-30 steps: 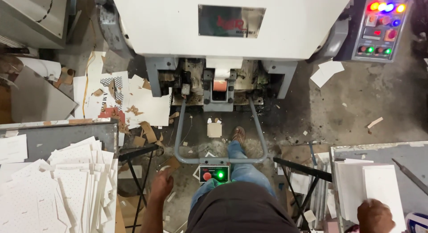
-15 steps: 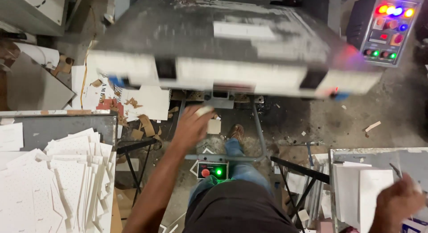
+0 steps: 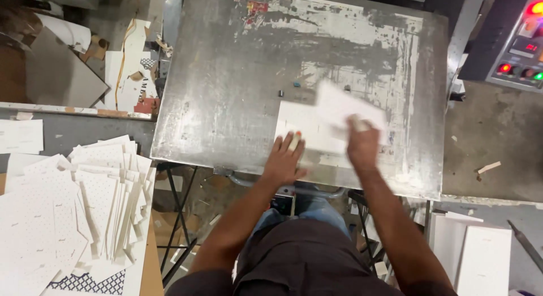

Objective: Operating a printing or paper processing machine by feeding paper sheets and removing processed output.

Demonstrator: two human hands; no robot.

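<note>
A worn grey metal platen (image 3: 226, 75) fills the upper middle of the view, tilted flat toward me. My left hand (image 3: 284, 158) rests fingers spread on a white card sheet (image 3: 300, 123) lying on the platen's near part. My right hand (image 3: 362, 144) is blurred with motion and grips a second white card (image 3: 345, 106) by its near edge, held just above the first sheet.
A fanned heap of cut white cards (image 3: 73, 205) covers the table at left. A stack of blank white sheets (image 3: 481, 256) lies at lower right. A control panel with coloured lights (image 3: 517, 41) stands at upper right. Paper scraps litter the floor (image 3: 130, 75).
The platen has swung down and open toward me. My left hand rose from my side onto the platen. My right hand left the right-hand stack and carried a white card to the platen.
</note>
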